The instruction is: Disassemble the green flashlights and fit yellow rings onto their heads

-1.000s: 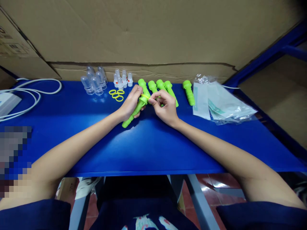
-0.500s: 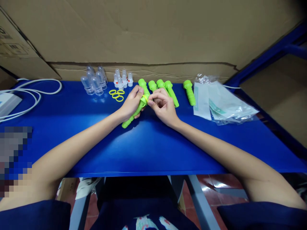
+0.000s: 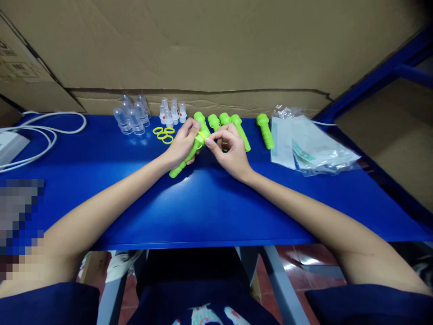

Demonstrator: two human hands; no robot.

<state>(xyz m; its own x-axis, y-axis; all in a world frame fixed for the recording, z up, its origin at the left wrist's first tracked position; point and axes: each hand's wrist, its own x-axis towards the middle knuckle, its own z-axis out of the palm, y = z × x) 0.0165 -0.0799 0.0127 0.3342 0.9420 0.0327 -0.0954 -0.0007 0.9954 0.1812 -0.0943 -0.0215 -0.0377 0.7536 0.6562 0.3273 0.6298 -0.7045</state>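
The left hand (image 3: 184, 143) is wrapped around a ridged green cylinder (image 3: 195, 148), gripping it aslant above the near-middle of the blue table (image 3: 189, 216), its narrow end pointing to 7 o'clock. At the wider upper end sits a yellow ring (image 3: 203, 134); whether it circles the body fully cannot be told. The right hand (image 3: 233, 151) is at 3 o'clock of the held piece, fingers curled, thumb and forefinger tips drawn together at the ring, though whether they pinch it or only touch it is unclear. Taking that piece as the centre of the dial, a further green cylinder (image 3: 200, 118) lies just behind at 12 o'clock, three similar green cylinders (image 3: 240, 131) are grouped between 1 and 2, partly behind the right hand, and a single green cylinder (image 3: 265, 133) lies apart at 3, next to clear plastic bags (image 3: 316, 146) with papers inside. Loose yellow rings (image 3: 163, 131) overlap at 10 o'clock; small white-based clear pieces (image 3: 182, 113) stand at 11, and larger clear caps (image 3: 136, 123) stand farther out at 10. A white cable (image 3: 85, 122) loops at 9, beside a white box (image 3: 13, 145). Brown cardboard (image 3: 203, 45) rises across 12.
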